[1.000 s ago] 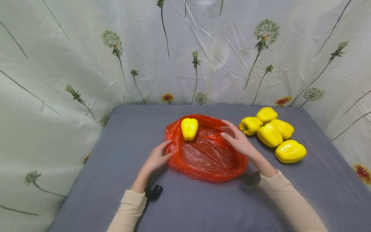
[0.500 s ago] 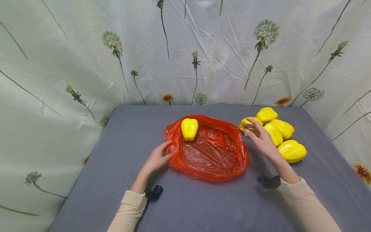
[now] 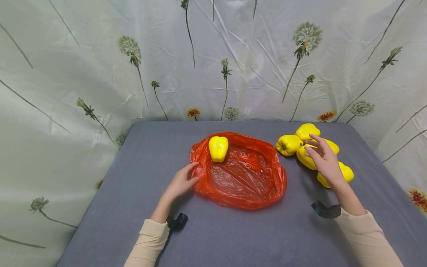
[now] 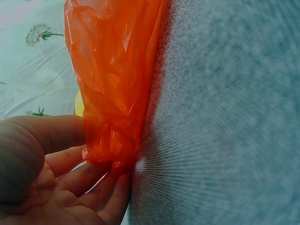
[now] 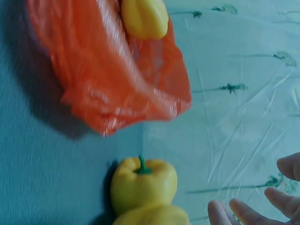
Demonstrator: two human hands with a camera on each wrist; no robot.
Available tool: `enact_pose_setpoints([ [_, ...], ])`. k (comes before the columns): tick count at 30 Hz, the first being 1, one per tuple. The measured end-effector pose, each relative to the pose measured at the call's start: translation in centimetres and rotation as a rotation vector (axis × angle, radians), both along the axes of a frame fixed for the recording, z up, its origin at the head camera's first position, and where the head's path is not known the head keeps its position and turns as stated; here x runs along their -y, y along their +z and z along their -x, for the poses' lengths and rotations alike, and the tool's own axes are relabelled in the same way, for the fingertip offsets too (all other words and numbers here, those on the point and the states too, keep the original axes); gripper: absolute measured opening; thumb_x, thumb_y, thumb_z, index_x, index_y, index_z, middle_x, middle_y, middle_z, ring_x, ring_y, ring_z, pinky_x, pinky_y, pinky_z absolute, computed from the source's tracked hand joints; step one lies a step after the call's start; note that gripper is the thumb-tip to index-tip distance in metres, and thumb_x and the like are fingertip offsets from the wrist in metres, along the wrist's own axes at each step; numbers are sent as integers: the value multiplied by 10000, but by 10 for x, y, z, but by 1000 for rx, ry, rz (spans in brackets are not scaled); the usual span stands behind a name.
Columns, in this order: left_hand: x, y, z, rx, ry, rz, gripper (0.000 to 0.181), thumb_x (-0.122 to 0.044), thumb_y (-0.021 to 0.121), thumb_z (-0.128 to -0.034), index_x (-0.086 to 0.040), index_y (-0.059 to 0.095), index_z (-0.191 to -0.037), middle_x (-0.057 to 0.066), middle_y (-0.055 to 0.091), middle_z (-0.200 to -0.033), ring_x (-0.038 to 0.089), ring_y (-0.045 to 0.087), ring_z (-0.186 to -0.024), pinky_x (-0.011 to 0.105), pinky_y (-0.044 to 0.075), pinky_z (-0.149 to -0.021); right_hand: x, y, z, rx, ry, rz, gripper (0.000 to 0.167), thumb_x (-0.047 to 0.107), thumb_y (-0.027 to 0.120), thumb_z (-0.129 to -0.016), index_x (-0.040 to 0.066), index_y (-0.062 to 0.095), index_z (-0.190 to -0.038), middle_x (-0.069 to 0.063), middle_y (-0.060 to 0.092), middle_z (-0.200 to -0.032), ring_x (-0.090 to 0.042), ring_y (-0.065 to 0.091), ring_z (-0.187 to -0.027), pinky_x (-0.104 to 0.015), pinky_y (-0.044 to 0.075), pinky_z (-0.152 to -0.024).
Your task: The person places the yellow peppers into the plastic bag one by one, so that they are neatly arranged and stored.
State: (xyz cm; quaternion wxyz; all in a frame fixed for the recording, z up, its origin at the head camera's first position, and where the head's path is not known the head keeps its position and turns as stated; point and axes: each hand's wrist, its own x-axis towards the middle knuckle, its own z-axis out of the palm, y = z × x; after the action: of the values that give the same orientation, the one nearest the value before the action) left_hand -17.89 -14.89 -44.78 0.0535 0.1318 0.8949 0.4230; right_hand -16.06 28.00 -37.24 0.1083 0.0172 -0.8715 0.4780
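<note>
A red plastic bag (image 3: 240, 185) lies with its mouth spread wide, and one yellow pepper (image 3: 218, 149) sits in it at the back left. The left hand (image 3: 180, 181) touches the bag's left side with relaxed fingers; in the left wrist view its fingers (image 4: 79, 180) rest against the red film (image 4: 112, 70). The right hand (image 3: 327, 161) is over a group of yellow peppers (image 3: 288, 145) right of the bag, fingers apart and holding nothing. In the right wrist view, the fingertips of the right hand (image 5: 262, 206) show at the lower right, beside a pepper with a green stem (image 5: 144, 185).
A grey cloth-covered table (image 3: 233, 237) lies under everything. Behind it hangs a pale curtain (image 3: 200, 55) with a dandelion print. Dark wrist straps (image 3: 178, 221) are on both arms, close above the table.
The right hand has moved right, from over the bag's right side to over the peppers. The left hand, the bag and the peppers have stayed in place.
</note>
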Motion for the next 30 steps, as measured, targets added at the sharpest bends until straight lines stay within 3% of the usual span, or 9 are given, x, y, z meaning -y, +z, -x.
enact_pose_setpoints([
  [2,0,0,0,0,2,1,543,-98,603,-868,-52,434,-1382,203,465,-1415,379,414,-1329,530,342,-1095,-6,-2,0,-15,-44,-53,547,302,447,-978,93,290,-1460,-130,492,-1279,198,416,-963,-8,421,-784],
  [3,0,0,0,1,4,2,542,-98,604,-867,-53,436,-1381,203,465,-1414,378,414,-1329,528,343,-1095,-8,-2,1,-15,-67,-80,542,301,437,-981,94,290,-1459,-156,493,-1300,142,466,-996,-69,456,-843],
  [6,0,0,0,4,4,3,542,-100,603,-868,-55,436,-1381,204,469,-1410,379,419,-1325,530,348,-1091,-15,-6,2,-5,-122,-144,544,304,413,-986,79,277,-1462,-277,437,-1375,-146,529,-1175,-344,465,-1007],
  [9,0,-1,0,1,2,5,542,-102,606,-867,-54,438,-1380,203,474,-1407,377,423,-1323,526,350,-1091,-20,-10,3,7,-142,-156,546,272,402,-988,44,258,-1463,-324,386,-1400,-492,389,-1252,-637,356,-982],
  [21,0,-1,0,8,-3,1,537,-106,607,-869,-54,442,-1378,191,479,-1407,371,428,-1322,526,351,-1091,-33,-27,10,69,-100,-289,573,248,412,-984,-24,232,-1454,-397,376,-1343,-555,422,-1168,-661,382,-929],
  [30,1,-1,0,-10,-8,-4,536,-93,597,-871,-42,435,-1379,204,475,-1406,383,426,-1318,534,352,-1085,-30,-37,14,66,-22,-409,620,195,521,-942,-72,250,-1431,-367,369,-1368,-536,346,-1226,-674,292,-983],
])
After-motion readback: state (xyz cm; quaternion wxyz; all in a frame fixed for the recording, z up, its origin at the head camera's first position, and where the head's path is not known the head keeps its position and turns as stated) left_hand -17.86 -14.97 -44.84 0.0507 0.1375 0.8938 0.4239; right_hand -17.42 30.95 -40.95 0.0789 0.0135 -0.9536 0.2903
